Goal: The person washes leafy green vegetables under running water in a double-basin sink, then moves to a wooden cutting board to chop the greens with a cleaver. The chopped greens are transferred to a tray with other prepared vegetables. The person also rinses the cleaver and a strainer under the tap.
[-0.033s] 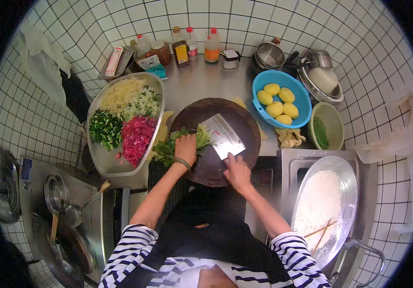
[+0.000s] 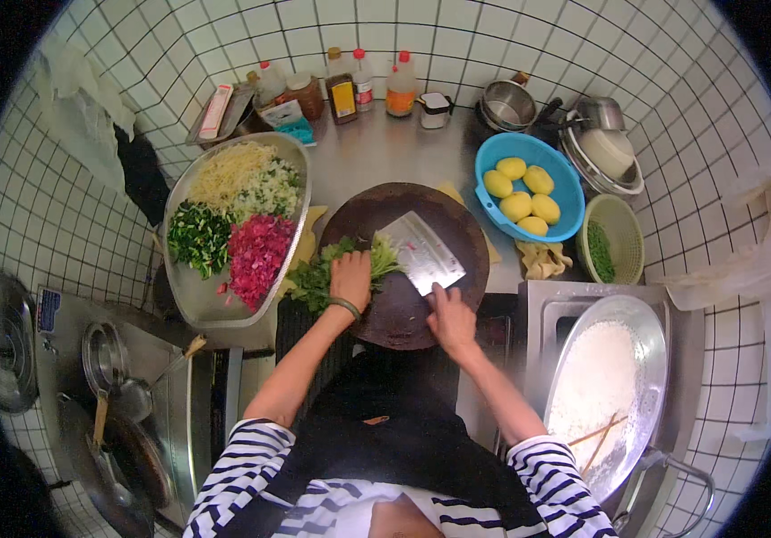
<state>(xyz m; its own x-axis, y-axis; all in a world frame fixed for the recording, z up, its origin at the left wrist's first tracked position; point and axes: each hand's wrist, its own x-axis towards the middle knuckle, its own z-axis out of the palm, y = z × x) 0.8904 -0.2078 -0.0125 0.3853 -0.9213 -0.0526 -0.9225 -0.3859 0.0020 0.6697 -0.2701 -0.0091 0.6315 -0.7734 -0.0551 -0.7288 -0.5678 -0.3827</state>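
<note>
Little has moved since the earlier frame: the cleaver (image 2: 421,253) and the right grip (image 2: 451,321) sit a touch farther right, and the whole view has slid slightly that way too, probably from a turn of the head. Leafy greens (image 2: 312,280) lie on the left half of the round chopping board (image 2: 393,203), leaves reaching past its left edge, pale stems pointing toward its middle. Fingers closed, the left grip (image 2: 350,280) presses the bunch down. The right grip is wrapped around the cleaver's handle near the board's front edge; the broad blade leans beside the stem ends, though I cannot tell whether its edge touches them. This looks like the cutting step, with most of the bunch uncut. The next stroke would call for a steady hold and the left fingertips tucked well back from the blade.

The board stands at the front edge of the tabletop (image 2: 385,152). Toward the tabletop's left edge is a metal tray (image 2: 186,291) of chopped vegetables (image 2: 260,255); toward its back right corner, a blue basket (image 2: 574,193) of yellow potatoes (image 2: 517,206). Bottles (image 2: 342,97) line the back edge.
</note>
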